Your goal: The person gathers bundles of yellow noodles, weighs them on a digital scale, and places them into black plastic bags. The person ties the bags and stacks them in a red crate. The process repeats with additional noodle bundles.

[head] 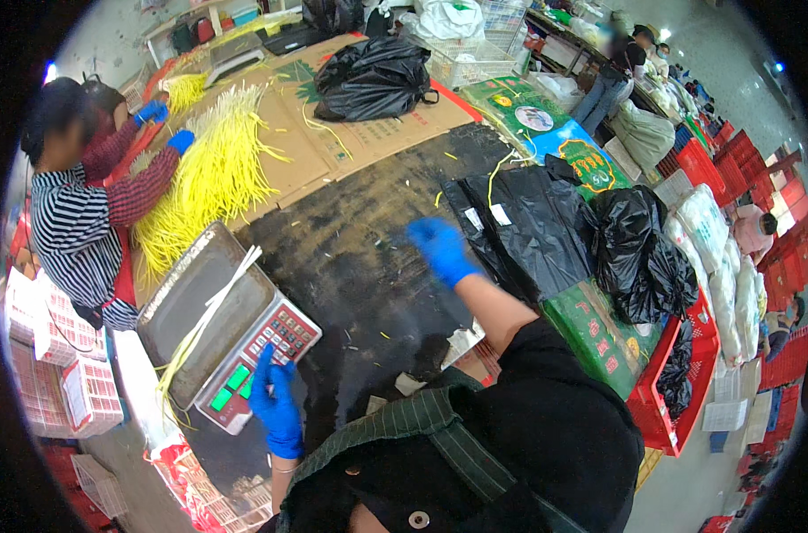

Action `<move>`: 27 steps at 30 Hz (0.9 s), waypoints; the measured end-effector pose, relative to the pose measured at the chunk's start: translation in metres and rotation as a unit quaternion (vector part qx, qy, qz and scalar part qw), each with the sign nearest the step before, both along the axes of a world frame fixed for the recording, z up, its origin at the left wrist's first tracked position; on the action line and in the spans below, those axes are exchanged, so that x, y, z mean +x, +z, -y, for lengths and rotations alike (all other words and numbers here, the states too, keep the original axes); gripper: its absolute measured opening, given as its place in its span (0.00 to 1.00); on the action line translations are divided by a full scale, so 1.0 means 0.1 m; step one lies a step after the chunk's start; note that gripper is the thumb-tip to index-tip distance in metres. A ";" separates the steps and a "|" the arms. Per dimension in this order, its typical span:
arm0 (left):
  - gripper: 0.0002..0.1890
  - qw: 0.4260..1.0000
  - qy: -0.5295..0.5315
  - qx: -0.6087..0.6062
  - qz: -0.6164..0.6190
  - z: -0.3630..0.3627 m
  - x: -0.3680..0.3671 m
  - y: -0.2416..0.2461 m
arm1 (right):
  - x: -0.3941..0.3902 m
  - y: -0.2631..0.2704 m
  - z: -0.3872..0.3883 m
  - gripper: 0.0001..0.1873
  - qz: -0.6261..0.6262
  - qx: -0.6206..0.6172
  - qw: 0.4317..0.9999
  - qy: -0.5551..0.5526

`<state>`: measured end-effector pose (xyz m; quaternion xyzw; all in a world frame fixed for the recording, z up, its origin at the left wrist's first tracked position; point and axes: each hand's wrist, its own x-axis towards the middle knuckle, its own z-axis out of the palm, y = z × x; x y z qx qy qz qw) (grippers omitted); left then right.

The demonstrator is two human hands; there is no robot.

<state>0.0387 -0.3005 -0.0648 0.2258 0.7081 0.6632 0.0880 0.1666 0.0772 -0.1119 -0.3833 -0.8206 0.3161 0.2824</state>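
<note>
My left hand (277, 403), in a blue glove, is beside the keypad of a digital weighing scale (282, 333). Its index finger is extended over the lower keys; whether it touches them I cannot tell. The scale's displays (230, 390) glow green. A few pale stalks (210, 310), apparently blanched chives, lie across the scale's metal pan (197, 293), their yellow ends hanging past its near edge. My right hand (442, 250), also gloved in blue, is blurred above the dark, wet-looking tabletop (370, 266). Flat black plastic bags (520, 226) lie just right of it.
A co-worker (77, 200) on the left handles a large heap of yellow chives (210, 173) on cardboard (297, 160). Black bundled bags (374, 76) sit at the far side, with another bundle (643, 246) at right. A red crate (683, 386) stands beside the table's right edge.
</note>
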 end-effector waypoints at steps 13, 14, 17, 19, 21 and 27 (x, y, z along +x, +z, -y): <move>0.17 0.991 0.028 -0.092 0.098 -0.59 0.68 -0.24 | 0.83 -0.67 -2.43 0.13 -0.091 -0.191 0.960 -0.183; 0.17 0.990 0.027 -0.095 0.101 -0.73 0.74 -0.23 | 0.92 -0.69 -2.54 0.09 -0.214 -0.291 0.927 -0.100; 0.16 0.983 0.000 -0.139 0.118 -1.17 0.94 -0.17 | 1.25 -0.53 -3.06 0.10 -0.160 -0.115 0.979 -0.060; 0.16 0.982 -0.027 -0.147 0.118 -1.46 1.09 -0.15 | 1.51 -0.33 -3.55 0.15 -0.057 -0.032 0.990 -0.124; 0.16 0.977 -0.055 -0.175 0.106 -1.71 1.21 -0.14 | 1.60 -0.25 -3.94 0.19 0.016 0.023 0.969 -0.247; 0.14 0.966 -0.127 -0.217 0.060 -2.23 1.37 -0.14 | 1.57 -0.58 -4.41 0.24 0.200 -0.020 0.935 -0.291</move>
